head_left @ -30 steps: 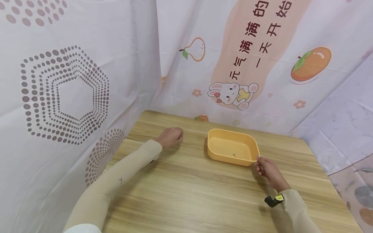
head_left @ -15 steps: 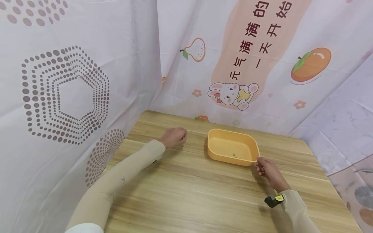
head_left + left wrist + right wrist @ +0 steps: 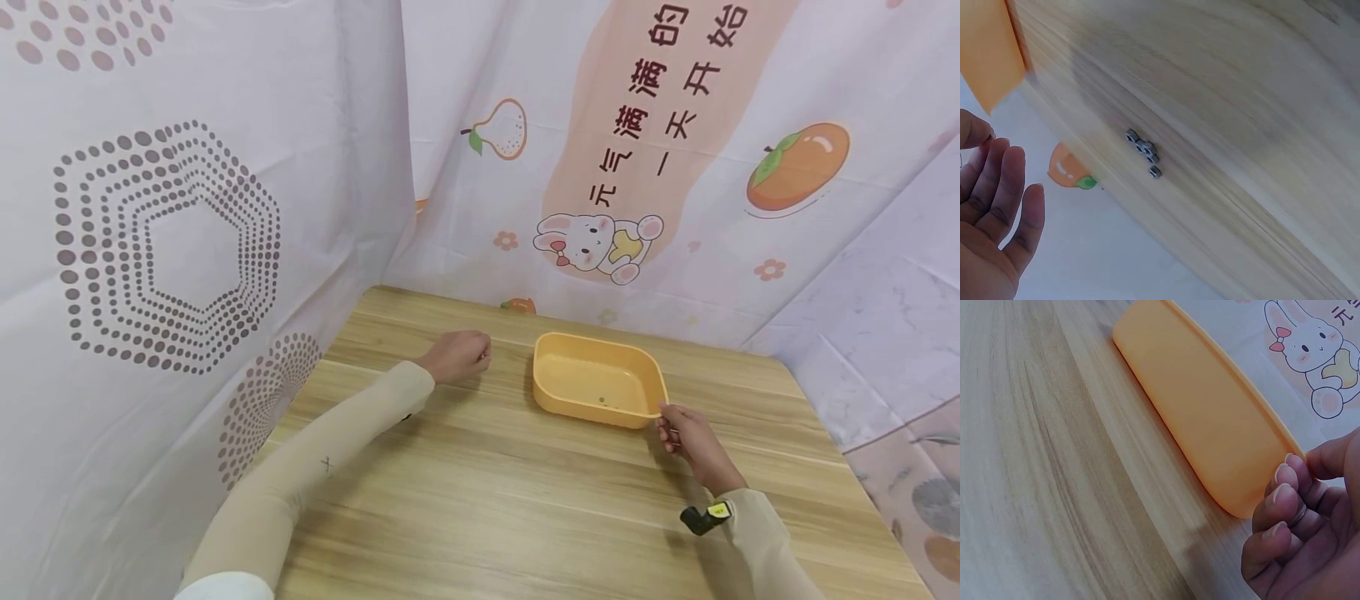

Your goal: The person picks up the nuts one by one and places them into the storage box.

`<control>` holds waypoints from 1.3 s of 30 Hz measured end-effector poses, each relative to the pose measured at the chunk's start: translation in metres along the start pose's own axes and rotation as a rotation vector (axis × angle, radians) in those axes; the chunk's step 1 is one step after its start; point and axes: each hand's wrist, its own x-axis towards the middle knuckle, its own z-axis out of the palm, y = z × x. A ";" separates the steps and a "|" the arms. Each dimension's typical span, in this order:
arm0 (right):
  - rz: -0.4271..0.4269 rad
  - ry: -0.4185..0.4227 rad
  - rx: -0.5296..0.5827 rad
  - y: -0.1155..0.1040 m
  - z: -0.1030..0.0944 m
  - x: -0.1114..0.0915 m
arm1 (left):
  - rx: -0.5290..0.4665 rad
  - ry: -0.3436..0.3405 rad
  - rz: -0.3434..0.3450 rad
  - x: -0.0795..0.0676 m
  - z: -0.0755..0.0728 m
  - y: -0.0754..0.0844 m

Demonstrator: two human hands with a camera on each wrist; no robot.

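A yellow-orange rectangular box [image 3: 592, 412] stands on the wooden table, with a few tiny dark pieces [image 3: 602, 401] on its floor. My right hand [image 3: 696, 448] pinches the box's near right corner by the rim, thumb over the edge and fingers curled below. To the left of the box, my left hand [image 3: 456, 357] hovers with thumb and index fingertips pressed together; a dark speck shows between them, apparently a small nut, mostly hidden. In the left wrist view, several small grey metal nuts [image 3: 1149, 149] lie clustered on the table.
The wooden table [image 3: 480, 500] extends toward me in front of the box. White printed curtains [image 3: 465, 233] hang along the back and left sides. A black wrist device [image 3: 705, 518] with a yellow label sits at my right cuff.
My left hand has moved steadily right, toward the box, with its fingertips still pinched. The right hand and the box have stayed in place.
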 end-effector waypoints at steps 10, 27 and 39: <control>-0.004 -0.003 0.003 0.001 0.000 0.000 | 0.011 0.020 0.047 0.009 0.005 0.007; 0.020 -0.022 0.026 -0.014 0.006 -0.012 | 0.029 -0.019 0.053 0.017 0.006 0.023; -0.003 -0.001 0.018 -0.001 0.002 -0.001 | 0.032 0.026 0.127 0.024 0.011 0.024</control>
